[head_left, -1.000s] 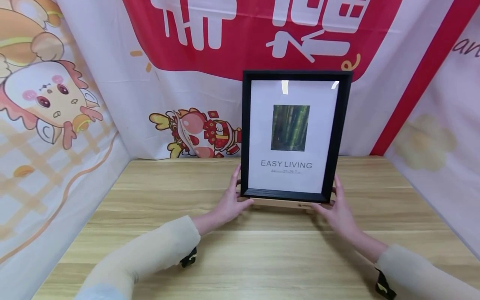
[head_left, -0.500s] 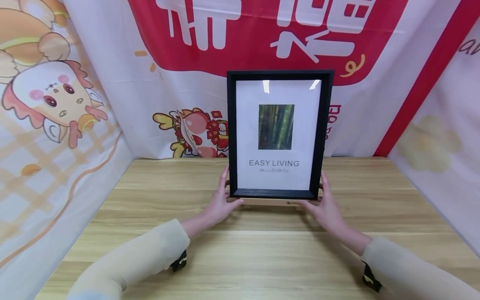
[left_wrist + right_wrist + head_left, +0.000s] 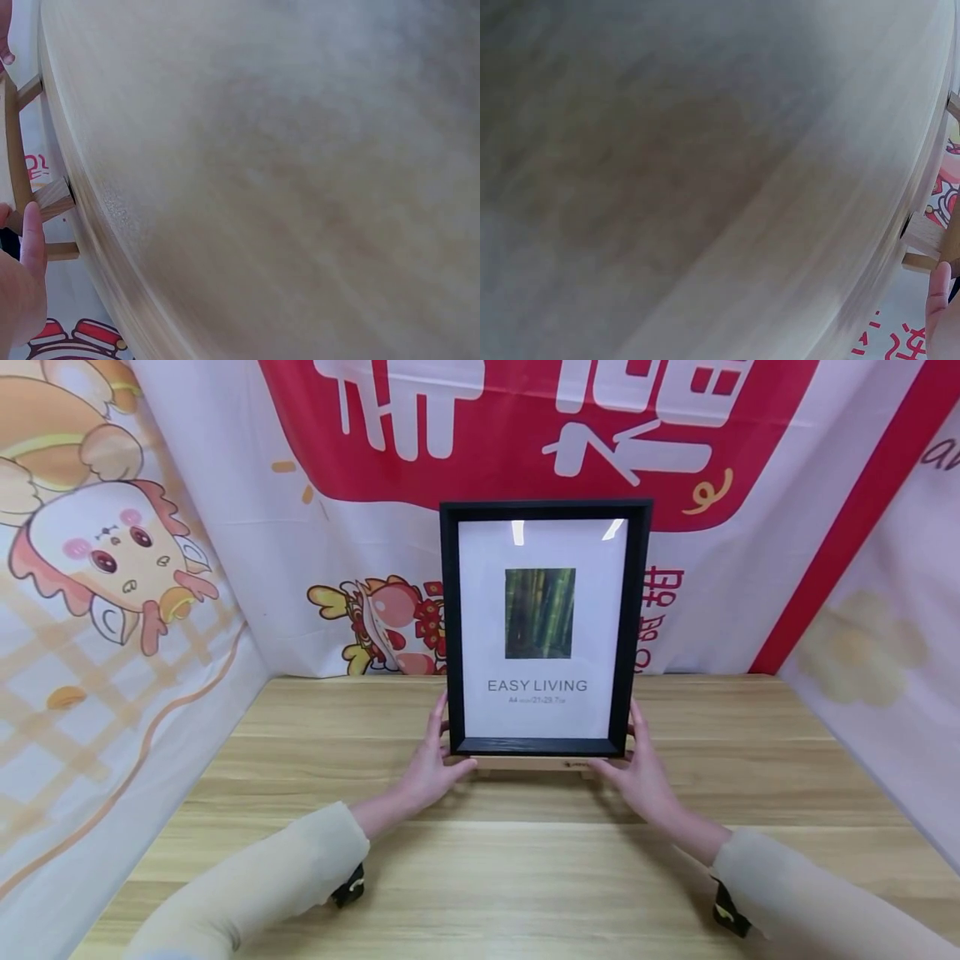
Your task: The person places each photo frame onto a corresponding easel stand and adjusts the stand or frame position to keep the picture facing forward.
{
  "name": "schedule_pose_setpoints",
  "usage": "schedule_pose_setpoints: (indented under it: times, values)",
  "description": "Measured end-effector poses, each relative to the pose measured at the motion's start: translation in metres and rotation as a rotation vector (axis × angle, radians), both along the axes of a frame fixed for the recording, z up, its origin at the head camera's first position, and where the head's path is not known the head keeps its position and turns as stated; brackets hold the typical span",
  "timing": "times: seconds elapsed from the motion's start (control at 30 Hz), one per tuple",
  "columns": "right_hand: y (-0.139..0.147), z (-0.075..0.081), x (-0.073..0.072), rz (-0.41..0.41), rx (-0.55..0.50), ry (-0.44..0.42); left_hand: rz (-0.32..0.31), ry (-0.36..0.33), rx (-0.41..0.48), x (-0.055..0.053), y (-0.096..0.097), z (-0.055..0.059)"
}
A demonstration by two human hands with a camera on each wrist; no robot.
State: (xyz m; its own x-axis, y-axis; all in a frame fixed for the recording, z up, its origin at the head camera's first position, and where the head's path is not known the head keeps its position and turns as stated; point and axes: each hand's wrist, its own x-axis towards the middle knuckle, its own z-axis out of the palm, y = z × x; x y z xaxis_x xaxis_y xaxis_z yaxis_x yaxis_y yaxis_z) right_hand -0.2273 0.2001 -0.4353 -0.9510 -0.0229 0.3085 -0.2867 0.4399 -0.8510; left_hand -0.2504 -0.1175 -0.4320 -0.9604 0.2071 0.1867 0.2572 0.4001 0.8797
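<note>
A black picture frame [image 3: 536, 718] with a white mat, a small bamboo photo and the words "EASY LIVING" stands upright, leaning back slightly on a wooden easel [image 3: 525, 763]. My left hand [image 3: 429, 774] grips the easel's left end, thumb along the front ledge and fingers behind beside the frame. At the opposite end my right hand [image 3: 643, 777] holds it the same way. The left wrist view shows the easel's short legs [image 3: 62, 251] at the tabletop. In the right wrist view, my thumb [image 3: 939, 289] lies by the ledge. The frame hides most of the easel.
The wood-grain table [image 3: 480, 877] reaches back to a printed cloth [image 3: 375, 535] hanging behind the frame. More printed cloth stands along the left side [image 3: 90, 693] and right side [image 3: 885, 610].
The frame and easel have moved left in the head view, with both hands on them, and now face more squarely forward. The head view has also shifted a little.
</note>
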Motion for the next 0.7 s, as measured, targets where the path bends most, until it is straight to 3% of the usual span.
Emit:
schedule_pose_setpoints:
  times: [0.5,0.7]
  values:
    - [0.001,0.000,0.000,-0.006,0.015,-0.022,-0.005,0.023,-0.009,0.000,-0.003,0.000]
    - [0.016,0.008,0.009,0.015,-0.028,-0.080,-0.014,0.027,0.012,-0.003,-0.021,0.003]
